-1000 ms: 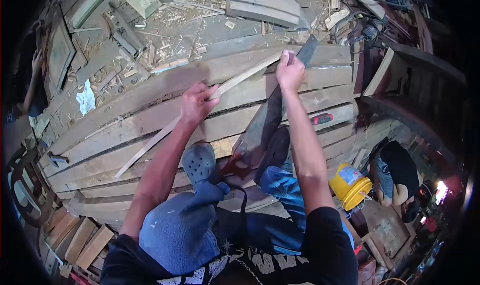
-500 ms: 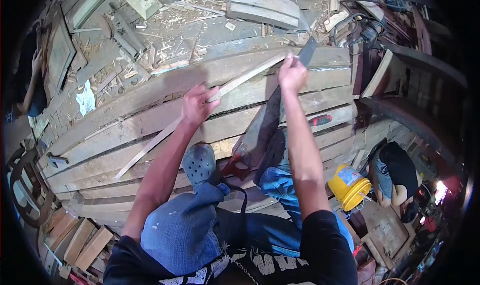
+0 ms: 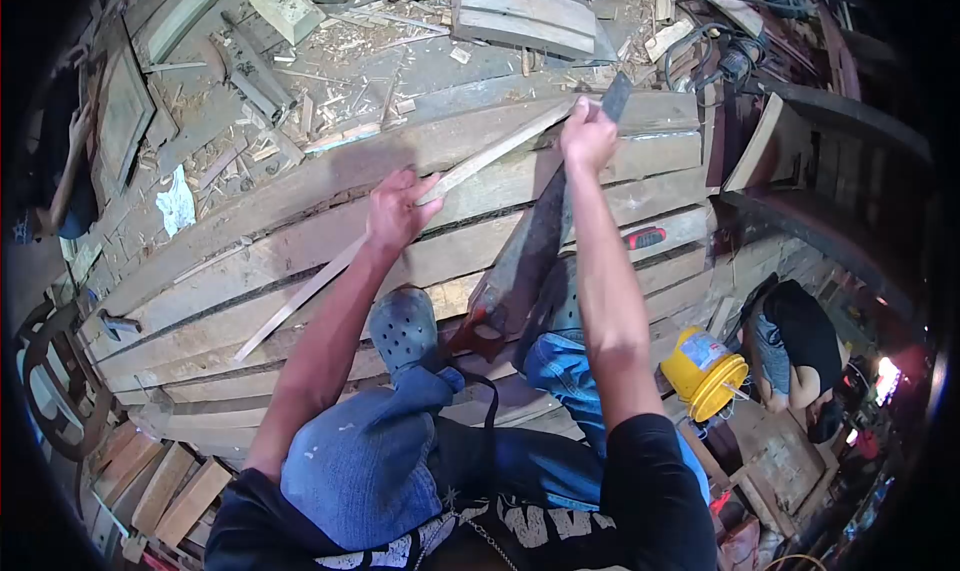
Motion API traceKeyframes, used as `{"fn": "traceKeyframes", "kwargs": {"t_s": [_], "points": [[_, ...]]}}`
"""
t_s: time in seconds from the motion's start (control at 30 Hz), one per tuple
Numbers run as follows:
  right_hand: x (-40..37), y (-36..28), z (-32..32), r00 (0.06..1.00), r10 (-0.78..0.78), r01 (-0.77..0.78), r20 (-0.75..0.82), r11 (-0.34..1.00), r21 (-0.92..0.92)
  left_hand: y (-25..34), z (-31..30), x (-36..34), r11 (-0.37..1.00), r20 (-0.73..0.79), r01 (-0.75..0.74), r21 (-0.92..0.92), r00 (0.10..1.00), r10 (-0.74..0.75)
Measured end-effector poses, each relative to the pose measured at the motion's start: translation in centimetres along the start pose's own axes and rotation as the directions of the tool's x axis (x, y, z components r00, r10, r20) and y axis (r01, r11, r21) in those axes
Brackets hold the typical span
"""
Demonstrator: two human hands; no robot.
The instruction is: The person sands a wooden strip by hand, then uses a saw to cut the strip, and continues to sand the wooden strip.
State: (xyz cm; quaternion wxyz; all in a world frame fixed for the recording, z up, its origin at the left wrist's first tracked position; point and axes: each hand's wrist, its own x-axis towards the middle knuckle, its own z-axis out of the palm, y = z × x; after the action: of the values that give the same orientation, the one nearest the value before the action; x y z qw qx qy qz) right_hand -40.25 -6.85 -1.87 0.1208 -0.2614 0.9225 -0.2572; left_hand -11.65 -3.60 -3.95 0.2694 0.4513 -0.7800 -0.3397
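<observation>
A long thin wooden strip point(image 3: 500, 151) runs slantwise across the planks point(image 3: 640, 161) in front of me. Its middle is gripped by my left hand point(image 3: 398, 211), thumb and fingers closed round it. My right hand point(image 3: 588, 139) is closed on the strip's upper right end. Under my right forearm lies a handsaw point(image 3: 530, 233) with a dark blade; its red-brown handle point(image 3: 478, 337) rests between my feet. The blade's tip pokes out beyond my right hand.
A red-and-black handled tool point(image 3: 644, 238) lies on the planks to the right. A yellow bucket point(image 3: 705, 371) stands at lower right, near a bent-over person point(image 3: 800, 346). Another person point(image 3: 68, 161) is at far left. Wood blocks point(image 3: 525, 16) and shavings cover the floor ahead.
Both hands keep their hold on the strip, almost unmoved. The view has shifted very slightly, and my right hand sits a touch further right.
</observation>
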Motion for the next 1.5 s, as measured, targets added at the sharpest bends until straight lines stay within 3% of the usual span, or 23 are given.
{"fn": "traceKeyframes", "kwargs": {"t_s": [0.03, 0.1, 0.17, 0.33, 0.37, 0.47, 0.53, 0.57, 0.63, 0.67, 0.77, 0.83, 0.87, 0.97, 1.0, 1.13, 1.23, 1.3, 1.47, 1.5], "points": [[-0.4, 0.0, 0.3, 0.998, -0.038, 0.037, -0.052, 0.999, -0.016, 0.2, 0.1, -0.2, 1.000, -0.011, 0.004, 0.003, 1.000, -0.004], [-0.7, 0.1, 0.2, 0.998, -0.057, 0.057, -0.005, 0.998, 0.004, -0.1, 0.2, 0.4, 1.000, -0.027, -0.003, 0.009, 1.000, 0.004], [0.2, 0.1, 0.0, 0.996, 0.064, -0.066, 0.066, 0.997, 0.029, -0.2, 0.3, -0.1, 0.999, -0.013, 0.033, -0.028, 0.999, -0.033], [0.3, 0.2, 0.8, 0.998, 0.019, -0.017, -0.062, 0.999, 0.038, 0.0, 0.0, 0.0, 1.000, -0.029, -0.026, -0.012, 0.999, 0.025], [-0.8, 0.6, 0.9, 0.998, -0.042, 0.044, -0.043, 0.998, 0.053, -0.2, 0.0, 0.3, 0.999, -0.041, -0.030, -0.014, 0.999, 0.030], [0.0, 0.3, 0.5, 1.000, 0.007, -0.007, 0.020, 1.000, 0.020, -0.1, 0.2, 0.0, 1.000, -0.027, 0.000, -0.028, 1.000, -0.001], [2.0, -0.6, 0.6, 0.975, 0.164, -0.172, 0.151, 0.984, 0.040, -0.3, 0.2, 0.4, 1.000, -0.008, 0.000, -0.021, 1.000, 0.000], [1.0, -0.4, 0.8, 0.972, 0.165, -0.173, 0.166, 0.984, 0.035, -0.2, -0.1, 0.1, 1.000, 0.011, 0.000, -0.017, 1.000, 0.001], [-0.7, -0.4, 0.3, 1.000, -0.014, 0.015, -0.013, 0.998, 0.053, 0.1, 0.1, -0.3, 1.000, -0.013, -0.005, 0.007, 1.000, 0.005], [-1.7, 0.6, 0.8, 1.000, -0.007, 0.009, -0.013, 0.993, 0.116, 0.1, 0.2, 0.1, 0.999, -0.035, -0.017, 0.030, 0.999, 0.018], [-1.1, 0.5, 0.2, 0.993, 0.090, -0.089, 0.077, 0.996, -0.025, 0.1, -0.1, 0.1, 0.999, 0.031, 0.030, 0.024, 0.999, -0.031], [0.2, -0.1, 0.2, 0.998, 0.065, -0.065, 0.000, 0.998, 0.009, 0.2, 0.2, -0.2, 1.000, 0.019, 0.019, 0.020, 1.000, -0.020], [0.3, -0.6, -0.2, 0.993, 0.106, -0.106, 0.051, 0.994, -0.006, 0.0, 0.0, 0.1, 1.000, -0.005, -0.004, 0.026, 1.000, 0.004], [-2.1, -0.3, 0.0, 0.999, 0.033, -0.032, -0.005, 0.997, 0.072, -0.1, 0.1, -0.1, 0.998, 0.004, -0.018, 0.058, 1.000, 0.018], [-2.9, 0.0, 0.4, 0.997, 0.053, -0.057, 0.062, 0.997, 0.057, -0.2, 0.1, 0.4, 0.998, -0.004, -0.028, 0.059, 1.000, 0.028], [-1.3, -0.7, 0.2, 1.000, -0.015, 0.016, -0.017, 0.999, 0.036, -0.3, -0.1, 0.5, 0.997, -0.004, -0.046, 0.060, 0.999, 0.047], [1.2, -0.6, 1.3, 0.990, 0.137, -0.137, 0.005, 0.991, -0.001, 0.1, -0.2, 0.1, 0.998, -0.005, -0.054, 0.044, 0.999, 0.054], [-1.2, -0.1, 1.4, 0.999, -0.029, 0.030, -0.039, 0.999, 0.024, 0.5, -0.4, 0.4, 0.997, -0.006, -0.050, 0.053, 0.999, 0.050], [-0.3, -2.1, 0.0, 1.000, 0.019, -0.018, 0.005, 0.991, -0.130, 0.3, -0.2, 0.3, 0.997, -0.006, -0.057, 0.042, 0.998, 0.057], [0.7, -2.5, 0.1, 0.989, 0.137, -0.131, 0.063, 0.987, -0.092, 0.3, -0.3, 0.2, 0.998, 0.003, -0.039, 0.046, 0.999, 0.039]]}}
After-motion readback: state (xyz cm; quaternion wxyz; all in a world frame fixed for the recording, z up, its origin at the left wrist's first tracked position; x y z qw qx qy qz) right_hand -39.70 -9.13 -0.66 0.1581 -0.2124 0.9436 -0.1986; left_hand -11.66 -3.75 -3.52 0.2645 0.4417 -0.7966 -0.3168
